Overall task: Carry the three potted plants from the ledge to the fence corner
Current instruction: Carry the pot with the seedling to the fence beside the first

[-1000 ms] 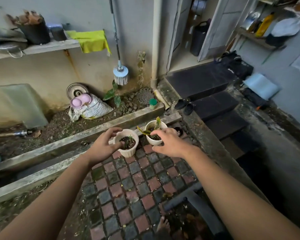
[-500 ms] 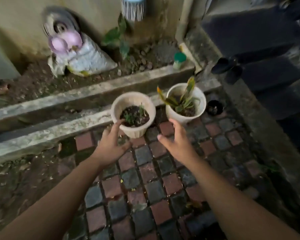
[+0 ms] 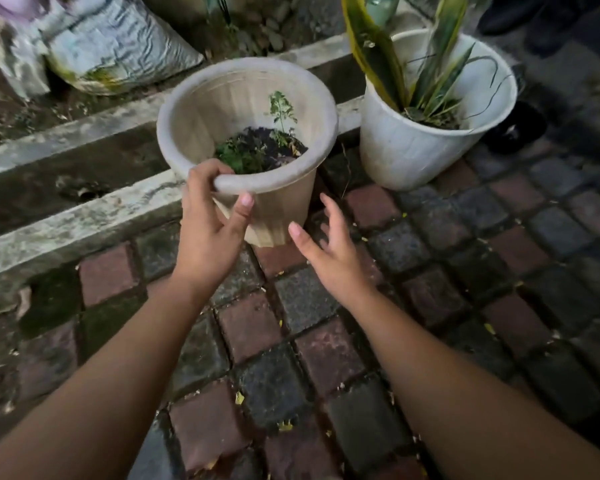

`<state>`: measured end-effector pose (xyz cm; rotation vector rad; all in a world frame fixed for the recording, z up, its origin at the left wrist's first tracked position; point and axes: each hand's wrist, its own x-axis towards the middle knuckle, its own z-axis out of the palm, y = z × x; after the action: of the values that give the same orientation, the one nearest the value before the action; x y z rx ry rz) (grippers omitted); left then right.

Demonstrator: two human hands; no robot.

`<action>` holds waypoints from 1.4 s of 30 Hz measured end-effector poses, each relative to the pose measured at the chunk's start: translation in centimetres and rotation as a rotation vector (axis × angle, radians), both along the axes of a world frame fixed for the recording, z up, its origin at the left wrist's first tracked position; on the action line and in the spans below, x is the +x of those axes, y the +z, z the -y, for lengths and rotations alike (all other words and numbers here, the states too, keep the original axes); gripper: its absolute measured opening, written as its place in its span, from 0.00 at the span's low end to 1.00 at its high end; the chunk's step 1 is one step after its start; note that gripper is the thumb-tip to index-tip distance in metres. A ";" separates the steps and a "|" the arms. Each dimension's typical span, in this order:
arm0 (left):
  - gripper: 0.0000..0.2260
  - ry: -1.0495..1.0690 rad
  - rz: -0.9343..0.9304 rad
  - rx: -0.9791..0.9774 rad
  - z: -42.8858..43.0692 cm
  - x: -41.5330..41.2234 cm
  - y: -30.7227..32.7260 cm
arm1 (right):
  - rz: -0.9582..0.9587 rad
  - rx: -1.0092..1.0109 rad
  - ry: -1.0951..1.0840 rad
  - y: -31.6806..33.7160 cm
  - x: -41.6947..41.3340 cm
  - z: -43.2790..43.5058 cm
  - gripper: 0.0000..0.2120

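Head view: left hand (image 3: 210,233) pinching near rim of beige ribbed plastic pot (image 3: 246,140), tilted beside concrete ledge (image 3: 84,209). Right hand (image 3: 329,251) open, empty, just beside pot wall. White plastic pot (image 3: 409,150) right of it. Best: cup base, lift level.

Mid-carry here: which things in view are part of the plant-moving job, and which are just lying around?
Part of the job:
- beige pot with small seedlings, gripped at the rim by the left hand
- right hand, open beside it, not touching
- white pot with long striped leaves, standing on the paving

Just lying about:
- crumpled sack in the soil bed
- concrete curb
- dark round object behind the white pot
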<state>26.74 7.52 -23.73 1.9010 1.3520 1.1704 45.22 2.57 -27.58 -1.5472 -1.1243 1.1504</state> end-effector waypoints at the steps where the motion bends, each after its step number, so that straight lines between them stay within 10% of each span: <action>1: 0.12 0.021 0.041 0.042 -0.3 0.3 -0.4 | -0.036 0.012 -0.023 -0.6 -0.1 -0.8 0.50; 11: 0.12 0.000 0.215 0.017 -2.0 -0.2 -0.1 | -0.349 0.158 -0.034 -2.3 -0.9 -5.1 0.49; 24: 0.12 -0.184 0.523 -0.179 -0.6 -5.5 0.2 | -0.248 0.208 -0.149 -4.9 -4.1 -3.7 0.40; 34: 0.57 0.036 0.529 -0.375 1.1 -0.4 -3.0 | -0.464 -0.072 0.120 -4.0 -1.3 -5.2 0.66; 42: 0.71 0.058 0.284 -0.401 -1.3 -1.0 -7.6 | -0.444 -0.126 0.141 -2.8 -1.1 -5.5 0.49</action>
<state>25.69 8.86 -31.31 1.3688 1.3676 1.0545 44.13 8.07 -30.36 -1.2306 -0.8813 1.5924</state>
